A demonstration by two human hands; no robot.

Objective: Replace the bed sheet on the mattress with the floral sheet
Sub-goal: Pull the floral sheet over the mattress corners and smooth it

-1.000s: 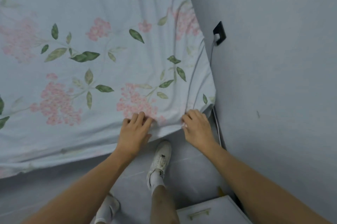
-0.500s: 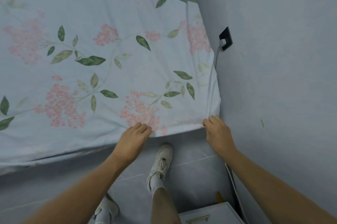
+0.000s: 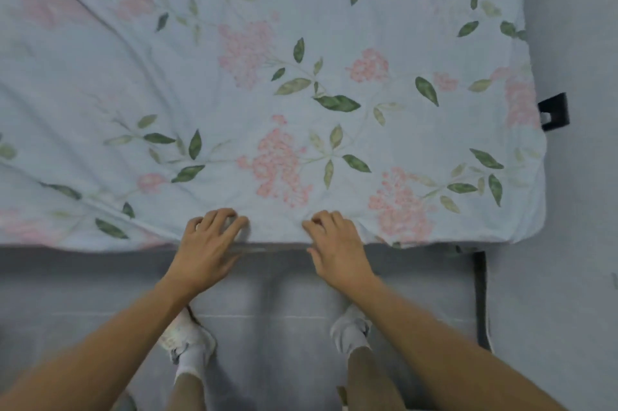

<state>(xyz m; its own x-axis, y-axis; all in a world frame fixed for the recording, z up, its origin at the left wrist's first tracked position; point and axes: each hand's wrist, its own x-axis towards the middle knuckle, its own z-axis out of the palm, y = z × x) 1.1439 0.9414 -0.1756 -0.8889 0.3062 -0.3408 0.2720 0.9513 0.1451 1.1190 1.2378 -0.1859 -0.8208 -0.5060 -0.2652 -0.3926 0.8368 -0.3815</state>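
Floral sheet spread beyond both hands. Left hand and right hand curl fingers on its near edge; grip unclear. Grey floor below, wall rightward.

Pale blue floral sheet (pink blossoms, green leaves); seemingly grey floor.

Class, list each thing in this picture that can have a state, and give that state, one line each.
floral sheet: spread over the mattress, creased at the left
left hand: fingers curled on the sheet's near edge
right hand: fingers curled on the sheet's near edge
wall socket: partly hidden behind the sheet's corner
shoes: on the feet, on the floor
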